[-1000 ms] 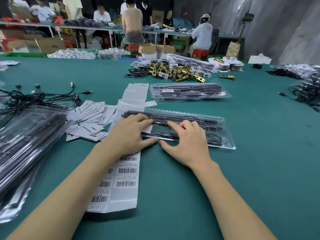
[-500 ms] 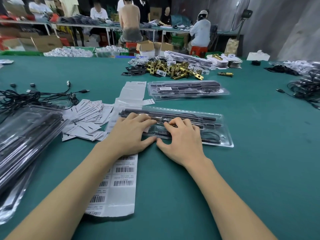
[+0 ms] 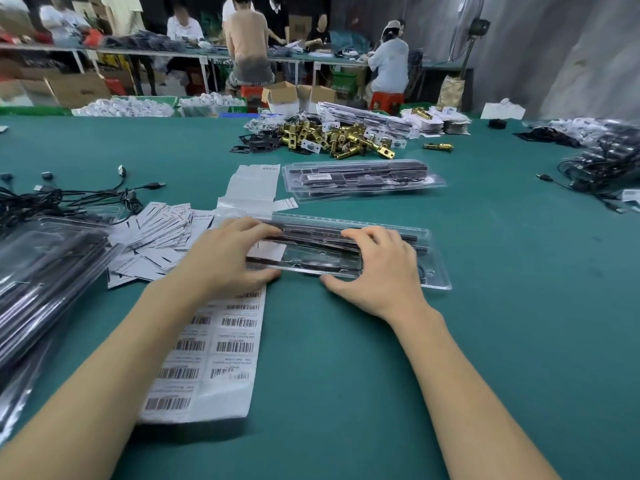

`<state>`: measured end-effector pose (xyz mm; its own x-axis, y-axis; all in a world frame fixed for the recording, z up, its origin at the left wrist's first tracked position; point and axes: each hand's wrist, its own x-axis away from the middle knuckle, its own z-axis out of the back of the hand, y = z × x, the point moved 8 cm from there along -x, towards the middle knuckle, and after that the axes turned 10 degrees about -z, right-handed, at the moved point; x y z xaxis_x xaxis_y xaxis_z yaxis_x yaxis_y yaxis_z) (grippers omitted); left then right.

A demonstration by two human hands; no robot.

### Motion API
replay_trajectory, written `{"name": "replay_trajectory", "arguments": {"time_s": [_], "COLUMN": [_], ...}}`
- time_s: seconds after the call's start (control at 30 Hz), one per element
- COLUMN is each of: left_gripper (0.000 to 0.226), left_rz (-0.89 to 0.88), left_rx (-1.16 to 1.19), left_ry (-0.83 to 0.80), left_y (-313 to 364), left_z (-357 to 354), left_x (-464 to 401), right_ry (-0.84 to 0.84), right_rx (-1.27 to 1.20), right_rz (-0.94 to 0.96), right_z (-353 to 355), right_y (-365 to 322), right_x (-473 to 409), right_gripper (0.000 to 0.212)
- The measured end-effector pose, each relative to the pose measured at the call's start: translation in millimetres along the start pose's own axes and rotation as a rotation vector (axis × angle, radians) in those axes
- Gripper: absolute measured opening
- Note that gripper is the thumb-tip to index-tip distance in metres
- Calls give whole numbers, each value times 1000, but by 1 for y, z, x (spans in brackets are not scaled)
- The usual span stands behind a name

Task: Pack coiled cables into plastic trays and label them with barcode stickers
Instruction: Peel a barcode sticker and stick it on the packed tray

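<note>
A long clear plastic tray point(image 3: 434, 261) with black cable parts inside lies across the green table point(image 3: 346, 375) in front of me. My left hand point(image 3: 227, 259) grips its left end, fingers over the top and thumb at the near edge. My right hand point(image 3: 379, 268) grips the middle the same way, fingers arched over the lid. A sheet of barcode stickers point(image 3: 221, 344) lies under my left wrist and runs toward me. The tray's left end is hidden by my left hand.
Finished trays point(image 3: 363, 180) are stacked just beyond. At the left are more bagged trays point(image 3: 41, 282), a heap of white cards point(image 3: 156, 240) and loose black cables point(image 3: 52, 199). Brass latches point(image 3: 339, 138) lie farther back, more cables point(image 3: 606, 161) at the right. People work at tables behind.
My hands have spread apart along the tray; the right one slid to the right. Fingers that lay flat are now arched over the lid.
</note>
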<state>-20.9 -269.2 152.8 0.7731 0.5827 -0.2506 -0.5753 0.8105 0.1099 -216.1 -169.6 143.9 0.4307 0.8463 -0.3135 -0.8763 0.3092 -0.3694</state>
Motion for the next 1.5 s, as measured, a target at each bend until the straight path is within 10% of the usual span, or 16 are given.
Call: {"name": "replay_trajectory", "arguments": {"time_s": [0.3, 0.67, 1.03, 1.23, 1.5], "left_gripper": [54, 45, 31, 32, 62], "left_rz": [168, -125, -52, 30, 14], "left_rx": [303, -5, -10, -17, 4], "left_ry": [104, 368, 467, 402, -198], "left_y": [-48, 17, 15, 14, 9], "left_z": [16, 25, 22, 22, 0], "left_x": [17, 5, 11, 10, -4], "right_ry": [105, 288, 217, 95, 71], "right_rx": [-181, -220, -249, -128, -37], "right_rz": [77, 125, 101, 126, 103], "right_z": [18, 33, 20, 5, -1], "right_y": [1, -9, -8, -13, -14], "right_x": [-1, 8, 12, 10, 9], "right_gripper": [37, 22, 22, 33, 43]}}
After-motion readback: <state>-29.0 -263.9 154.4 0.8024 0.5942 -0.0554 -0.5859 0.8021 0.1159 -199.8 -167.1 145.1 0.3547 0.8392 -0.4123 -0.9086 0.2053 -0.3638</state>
